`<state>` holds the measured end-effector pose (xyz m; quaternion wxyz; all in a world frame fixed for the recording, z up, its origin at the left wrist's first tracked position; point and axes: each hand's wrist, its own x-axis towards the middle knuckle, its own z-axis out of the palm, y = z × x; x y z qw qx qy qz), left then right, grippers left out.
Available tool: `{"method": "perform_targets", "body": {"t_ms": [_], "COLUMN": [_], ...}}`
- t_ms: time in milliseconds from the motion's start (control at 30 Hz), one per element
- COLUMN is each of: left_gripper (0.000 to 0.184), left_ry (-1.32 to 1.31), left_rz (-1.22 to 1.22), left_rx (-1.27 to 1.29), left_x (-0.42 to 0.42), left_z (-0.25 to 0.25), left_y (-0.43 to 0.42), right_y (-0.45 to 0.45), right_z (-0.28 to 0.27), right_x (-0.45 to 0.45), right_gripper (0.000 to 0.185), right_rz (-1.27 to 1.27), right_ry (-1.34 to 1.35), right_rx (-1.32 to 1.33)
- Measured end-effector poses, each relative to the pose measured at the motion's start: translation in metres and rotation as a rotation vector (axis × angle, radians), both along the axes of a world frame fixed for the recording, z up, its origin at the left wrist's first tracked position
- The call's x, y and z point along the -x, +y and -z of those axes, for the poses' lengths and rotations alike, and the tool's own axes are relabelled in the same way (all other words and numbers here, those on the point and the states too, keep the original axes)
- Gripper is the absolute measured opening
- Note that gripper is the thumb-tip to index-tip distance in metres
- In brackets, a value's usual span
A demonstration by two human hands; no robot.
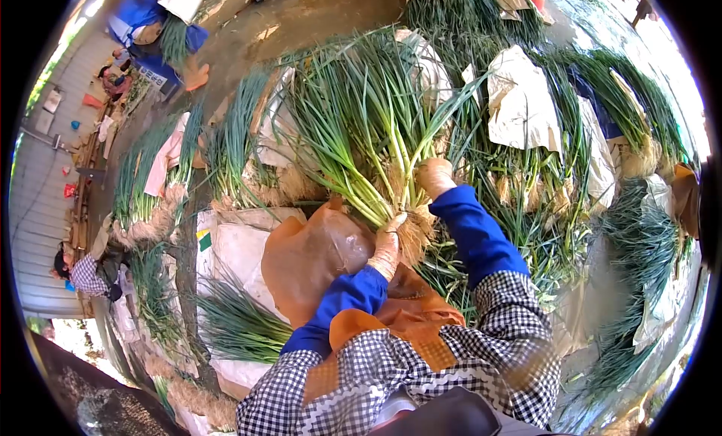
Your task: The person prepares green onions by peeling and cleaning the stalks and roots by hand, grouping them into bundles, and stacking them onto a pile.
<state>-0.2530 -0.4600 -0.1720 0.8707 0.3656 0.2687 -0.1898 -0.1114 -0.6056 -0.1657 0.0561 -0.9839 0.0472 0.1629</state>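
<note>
A bunch of green onions (391, 139) fans out in front of me, long green leaves pointing away and pale stalks converging toward a tangle of roots (414, 237). My left hand (387, 244) is closed around some of the stalks just above these roots. On the bunch's right side, my right hand (436, 177) grips stalks, its fingers partly hidden by them. Under my left forearm an orange-brown waterproof apron (316, 252) covers my lap. A smaller pile of green onions (244, 319) lies on a white sack (237, 244) to my left.
More rooted green onion bundles (154, 188) lie on the left, with others (632, 240) on the right. Pale sacks (523, 101) cover some bundles ahead. Loose leaves litter the ground at right. One person in blue (143, 22) handles onions at upper left; another in checks (90, 274) sits at left.
</note>
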Motion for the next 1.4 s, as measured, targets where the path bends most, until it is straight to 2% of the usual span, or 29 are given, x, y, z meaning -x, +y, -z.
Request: {"method": "perform_targets", "body": {"t_ms": [67,133,167,200,233,267,300,333,367,400,433,467,500,567,600,667,733,800,867,900,933,1000,1067,1133,1167,1200,1267,1300,1400], "left_gripper": [0.026,0.025,0.026,0.026,0.028,0.029,0.031,0.033,0.034,0.036,0.036,0.035,0.035,0.033,0.033,0.032,0.031,0.030,0.026,0.024,0.024,0.024,0.026,0.028,0.029,0.029,0.030,0.030,0.031], "left_ry": [-0.033,-0.063,-0.043,-0.037,0.018,0.070,0.027,-0.070,-0.049,-0.025,-0.021,-0.007,0.010,-0.019,-0.041,-0.037,-0.025,-0.028,0.015,0.054,0.031,0.080,0.189,0.104,0.114,0.117,0.059,0.057,0.028], "left_rz": [0.015,-0.052,-0.069,-0.072,-0.050,-0.030,0.009,-0.021,-0.028,-0.037,-0.034,-0.054,-0.074,-0.057,-0.062,-0.036,-0.005,0.001,0.061,0.032,0.019,0.076,0.088,0.060,0.037,0.041,0.000,-0.028,-0.042], "left_rx": [0.008,-0.046,0.098,0.105,0.171,0.239,0.240,0.294,0.278,0.264,0.263,0.248,0.238,0.273,0.248,0.252,0.393,0.457,0.408,0.360,0.342,0.372,0.349,0.337,0.305,0.306,0.288,0.294,0.567], "left_x": [-0.001,-0.002,-0.003,-0.002,-0.002,-0.004,-0.006,-0.006,-0.006,-0.004,-0.003,-0.005,-0.006,-0.008,-0.009,-0.005,-0.007,-0.005,-0.005,-0.003,-0.004,-0.001,-0.002,0.000,0.000,0.000,0.001,0.000,-0.006], "left_z": [0.006,0.008,0.011,0.006,-0.004,-0.010,0.006,-0.011,-0.023,-0.028,-0.025,-0.017,-0.009,0.002,0.003,0.001,-0.017,-0.023,-0.018,-0.019,-0.023,-0.030,-0.019,-0.013,-0.012,-0.012,-0.016,-0.021,-0.008], "left_y": [-0.002,-0.002,-0.002,-0.003,-0.002,-0.002,0.003,-0.004,-0.004,-0.003,-0.001,0.000,-0.001,0.000,0.001,0.004,0.005,0.008,0.014,0.013,0.011,0.011,0.013,0.010,0.009,0.008,0.005,0.005,0.010], "right_y": [0.008,-0.005,-0.017,-0.013,-0.013,-0.013,-0.011,-0.019,-0.040,-0.059,-0.086,-0.116,-0.135,-0.149,-0.150,-0.100,-0.067,-0.035,0.000,0.012,0.022,0.028,0.029,0.031,0.030,0.024,0.020,0.015,-0.025], "right_z": [0.001,-0.008,-0.007,-0.031,-0.028,-0.032,-0.056,-0.080,-0.084,-0.091,-0.088,-0.073,-0.052,0.001,0.019,-0.036,-0.017,-0.002,-0.005,0.005,-0.014,0.003,0.010,0.022,0.015,0.030,0.044,0.098,0.075], "right_x": [0.007,0.020,0.038,0.057,0.073,0.106,0.142,0.175,0.197,0.218,0.234,0.246,0.247,0.245,0.240,0.178,0.119,0.080,0.060,0.052,0.056,0.055,0.060,0.064,0.070,0.073,0.082,0.080,0.143], "right_gripper": [0.017,0.017,0.020,0.024,0.030,0.037,0.040,0.036,0.033,0.033,0.034,0.033,0.028,0.029,0.030,0.031,0.033,0.028,0.024,0.022,0.023,0.024,0.025,0.025,0.023,0.020,0.013,0.012,0.014], "right_rz": [-0.231,-0.268,-0.182,-0.169,-0.284,-0.403,-0.207,-0.057,-0.021,0.414,0.490,0.564,0.235,-0.153,-0.213,0.223,0.365,0.407,0.408,0.404,0.463,0.363,0.406,0.514,0.413,0.043,-0.084,-0.182,-0.070], "right_ry": [-0.091,-0.198,-0.479,-0.411,-0.309,-0.396,-0.268,-0.061,-0.011,0.157,0.100,0.258,0.557,0.484,0.167,-0.122,-0.037,0.068,-0.122,-0.299,-0.286,-0.460,-0.432,-0.456,-0.441,-0.601,-0.538,-0.609,-0.359], "right_rx": [0.160,-0.002,-0.338,-0.322,-0.272,-0.322,-0.866,-1.037,-1.132,-1.510,-1.336,-1.173,-0.548,0.035,-0.027,-0.718,-1.255,-1.555,-1.669,-1.538,-1.634,-1.556,-1.469,-1.152,-0.971,-0.545,-0.500,-0.735,-0.620]}}
